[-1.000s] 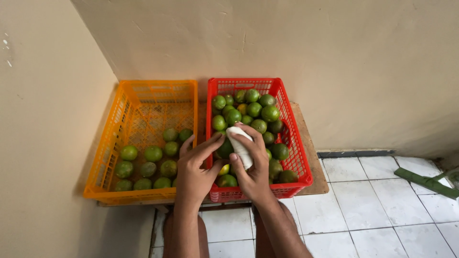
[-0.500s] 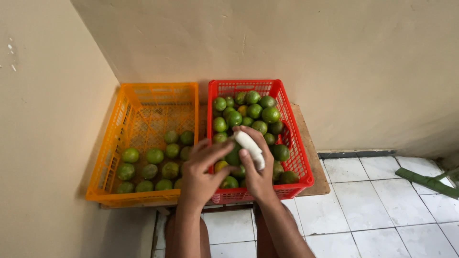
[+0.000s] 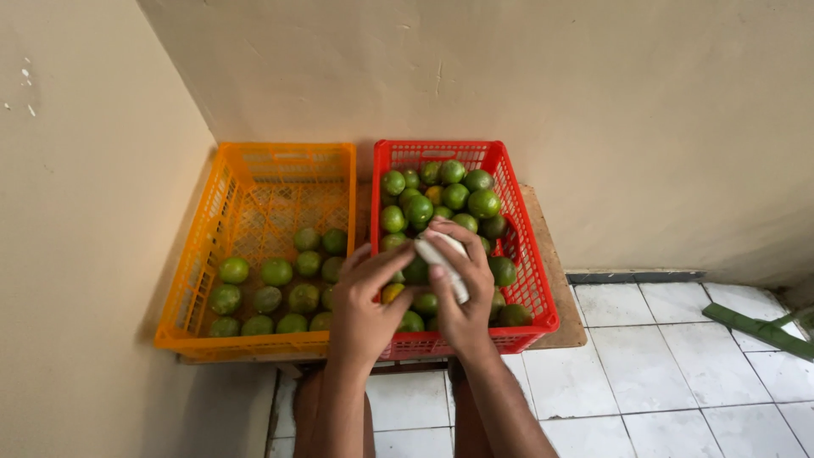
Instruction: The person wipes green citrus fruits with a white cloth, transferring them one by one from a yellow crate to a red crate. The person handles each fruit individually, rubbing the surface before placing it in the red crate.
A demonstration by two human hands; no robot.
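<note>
I see a wooden worktop (image 3: 555,293) mostly hidden under two crates set side by side in a wall corner. The orange crate (image 3: 254,212) holds green limes (image 3: 276,271) only along its near end, the far half bare. The red crate (image 3: 517,229) is nearly full. Over it, my right hand (image 3: 462,293) fingers grasp a white cloth (image 3: 443,259), partly covered; my left hand (image 3: 366,305) fingers touch it, grip unclear.
</note>
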